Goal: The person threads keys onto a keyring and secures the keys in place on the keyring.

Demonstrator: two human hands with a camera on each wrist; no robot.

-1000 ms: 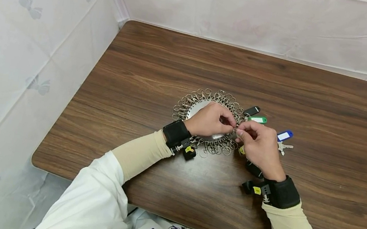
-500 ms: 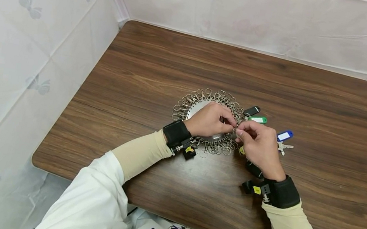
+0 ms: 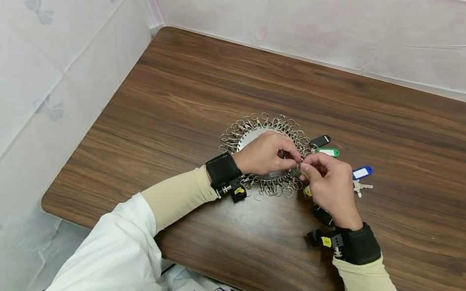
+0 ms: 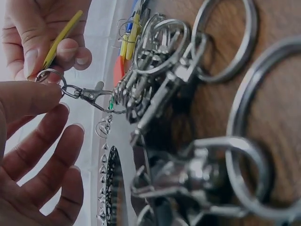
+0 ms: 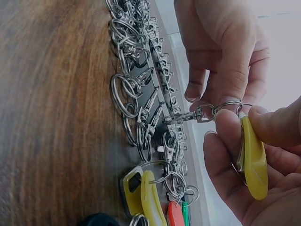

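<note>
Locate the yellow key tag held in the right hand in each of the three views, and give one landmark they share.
Head: the yellow key tag barely peeks out below the right hand, right of the ring of clips.
Left wrist: upper left, a thin yellow strip between the right hand's fingers.
Right wrist: lower right, edge-on in the right hand's fingers.
Shared landmark: the small split ring pinched where the two hands meet.

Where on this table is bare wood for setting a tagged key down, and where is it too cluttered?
The table is bare from the key organizer ring to the far wall, and along the left and right edges. It is crowded round both hands, left hand and right hand, with the blue tag and green tag.
</note>
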